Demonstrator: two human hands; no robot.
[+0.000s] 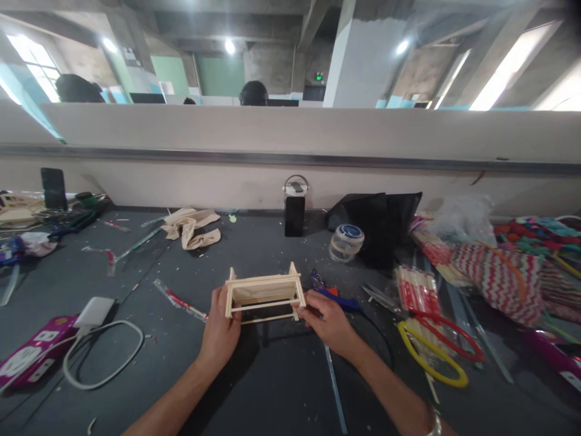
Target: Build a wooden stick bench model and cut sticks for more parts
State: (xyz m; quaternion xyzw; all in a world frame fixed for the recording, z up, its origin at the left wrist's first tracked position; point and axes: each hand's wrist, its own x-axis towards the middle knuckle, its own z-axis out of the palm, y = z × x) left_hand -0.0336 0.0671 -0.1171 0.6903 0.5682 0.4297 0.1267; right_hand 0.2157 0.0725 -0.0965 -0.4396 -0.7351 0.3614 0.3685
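Observation:
A small frame of pale wooden sticks (265,280) is held above the dark table, with upright posts at its ends and thin bars along its length. My left hand (221,324) grips its left end, fingers closed round the post. At the right end, my right hand (327,319) pinches the frame near a lower corner. Just behind my right hand lies a blue-handled tool (340,300), perhaps a glue gun, with a dark cord. A clear plastic strip (334,387) lies on the table below my right hand.
Scissors with red and yellow handles (433,357), bagged sticks (416,287) and patterned fabric (494,275) lie right. A clear jar (346,242), black bag (381,221) and phone (295,216) stand behind. Left are crumpled cloth (190,227), a charger (96,312) and a purple power strip (39,351).

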